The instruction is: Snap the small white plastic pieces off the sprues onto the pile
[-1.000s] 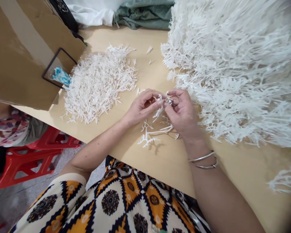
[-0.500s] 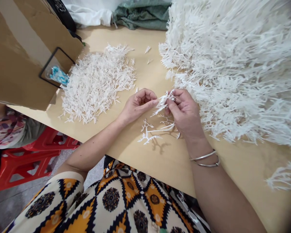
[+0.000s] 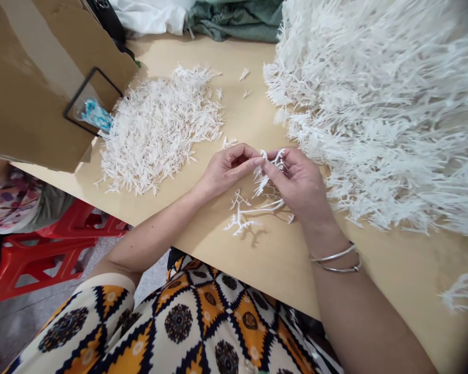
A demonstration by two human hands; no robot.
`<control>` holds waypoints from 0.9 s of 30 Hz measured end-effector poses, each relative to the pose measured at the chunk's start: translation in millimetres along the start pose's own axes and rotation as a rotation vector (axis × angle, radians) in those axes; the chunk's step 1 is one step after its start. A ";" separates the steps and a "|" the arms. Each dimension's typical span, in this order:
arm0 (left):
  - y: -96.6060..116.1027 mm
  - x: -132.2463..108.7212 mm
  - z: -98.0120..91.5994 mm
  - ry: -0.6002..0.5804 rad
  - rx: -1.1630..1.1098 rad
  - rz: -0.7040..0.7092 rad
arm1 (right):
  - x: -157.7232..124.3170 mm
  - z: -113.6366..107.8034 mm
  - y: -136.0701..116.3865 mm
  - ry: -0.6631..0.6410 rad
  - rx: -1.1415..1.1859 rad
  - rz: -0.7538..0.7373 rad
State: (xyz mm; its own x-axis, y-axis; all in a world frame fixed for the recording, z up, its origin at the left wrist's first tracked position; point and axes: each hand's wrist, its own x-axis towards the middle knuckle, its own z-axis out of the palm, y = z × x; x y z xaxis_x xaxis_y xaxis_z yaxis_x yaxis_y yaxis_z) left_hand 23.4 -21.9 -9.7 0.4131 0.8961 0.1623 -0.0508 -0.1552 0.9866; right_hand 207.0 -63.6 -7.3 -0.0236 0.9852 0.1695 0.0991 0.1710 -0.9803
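Observation:
My right hand is closed around a white plastic branch, whose bare, forked twigs hang below the fingers over the table. Small white sprigs stick out at its fingertips. My left hand pinches at the same spot, thumb and forefinger meeting the right thumb beside a forked white tip. What lies exactly between the left fingertips is too small to make out. Left of the hands spreads a heap of small white sprigs. A far larger pile of white branches rises to the right.
A cardboard box stands at the left with a black wire frame and a blue-and-white packet beside it. Green cloth lies along the back of the table. Red stools and another person's clothing show at the lower left.
My left hand has moved slightly right, and its fingertips now meet the right hand's. The sprigs at the fingertips have turned to hang lower. A loose sprig now shows beyond my left hand.

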 end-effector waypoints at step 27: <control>4.0 -4.9 -7.2 0.048 0.655 0.380 | 3.4 2.3 3.2 0.069 -0.033 0.016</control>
State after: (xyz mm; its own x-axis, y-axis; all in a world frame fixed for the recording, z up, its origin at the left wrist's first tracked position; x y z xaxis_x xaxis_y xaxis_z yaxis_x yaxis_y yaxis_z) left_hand 14.5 -23.9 -6.4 0.4339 0.7464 0.5045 0.3746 -0.6588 0.6524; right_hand 205.0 -59.6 -10.1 0.0463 0.9857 0.1617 0.1321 0.1544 -0.9791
